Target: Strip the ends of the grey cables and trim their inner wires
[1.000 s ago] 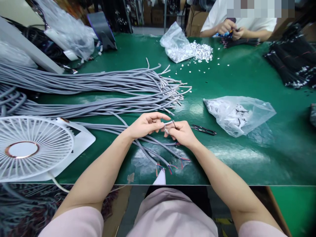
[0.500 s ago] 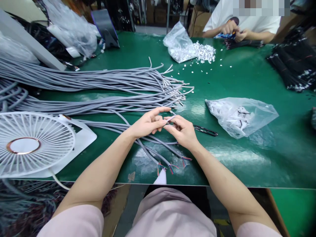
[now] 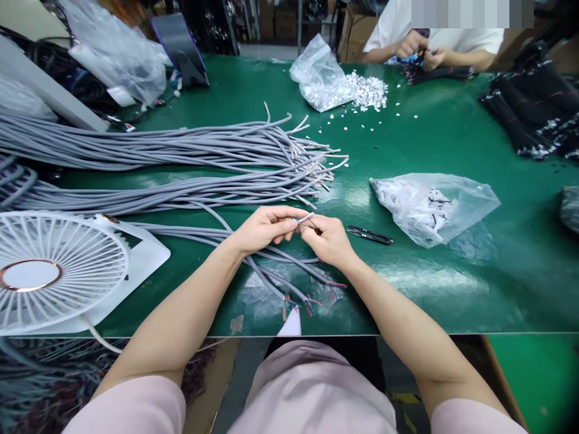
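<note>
In front of me, my left hand [image 3: 266,229] is closed on the end of a cable, thumb and fingers pinching it. My right hand [image 3: 329,238] meets it from the other side, with its fingers also closed on that cable end [image 3: 306,218]. A short, pale length of it shows slanting between the fingertips; the rest is covered by my hands. Below them, several grey cables [image 3: 271,283] lie with red, blue and green wires fanned out at their ends. Black thread snips [image 3: 371,235] lie just right of my right hand.
Two thick bundles of grey cables [image 3: 181,144] stretch in from the left, beside a white fan [image 3: 63,271]. Clear bags hold white pieces [image 3: 407,202] at right and small silvery bits [image 3: 319,81] farther back. Across the table [image 3: 452,138], another person's hands [image 3: 423,51] work near black cables.
My fingers have curled in closer around the cable end, and my left index finger no longer reaches out past it. The whole view has shifted slightly.
</note>
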{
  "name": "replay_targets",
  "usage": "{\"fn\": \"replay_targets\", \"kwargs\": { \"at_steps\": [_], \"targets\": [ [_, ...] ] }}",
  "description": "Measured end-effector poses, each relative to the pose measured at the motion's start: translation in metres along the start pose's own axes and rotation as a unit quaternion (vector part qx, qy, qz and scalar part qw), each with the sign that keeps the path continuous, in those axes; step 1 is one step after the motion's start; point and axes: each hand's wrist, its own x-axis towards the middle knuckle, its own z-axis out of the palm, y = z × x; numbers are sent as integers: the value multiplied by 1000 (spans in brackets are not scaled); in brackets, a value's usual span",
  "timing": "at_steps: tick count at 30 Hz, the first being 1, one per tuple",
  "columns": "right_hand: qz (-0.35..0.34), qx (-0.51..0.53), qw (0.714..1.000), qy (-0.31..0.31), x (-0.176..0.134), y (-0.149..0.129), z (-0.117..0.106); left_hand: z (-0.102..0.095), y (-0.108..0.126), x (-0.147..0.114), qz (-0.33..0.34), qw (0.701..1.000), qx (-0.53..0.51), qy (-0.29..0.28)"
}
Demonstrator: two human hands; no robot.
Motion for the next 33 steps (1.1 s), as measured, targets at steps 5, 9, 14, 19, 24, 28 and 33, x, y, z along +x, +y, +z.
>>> {"fn": "replay_targets", "kwargs": {
  "at_steps": [5,9,14,19,24,28,33],
  "targets": [
    [-22,-113,992,-54,1,-1,-5,-1,-6,3,-27,999,-30,19],
    [58,-229,970,-65,-6,-2,-32,-2,-6,5,-37,996,-65,46],
    [144,-312,938,-52,-42,3,-60,-4,-2,5,-39,992,-98,63],
    [89,-374,923,-26,-72,10,-73,-2,-1,7,-48,993,-89,53],
    [86,-457,885,-43,-67,18,-105,3,2,4,-52,997,-23,48],
    [150,-492,852,-94,-60,21,-119,5,3,1,-56,996,40,51],
    [210,-409,881,-113,-56,22,-121,3,0,2,-43,997,53,30]
  ]
}}
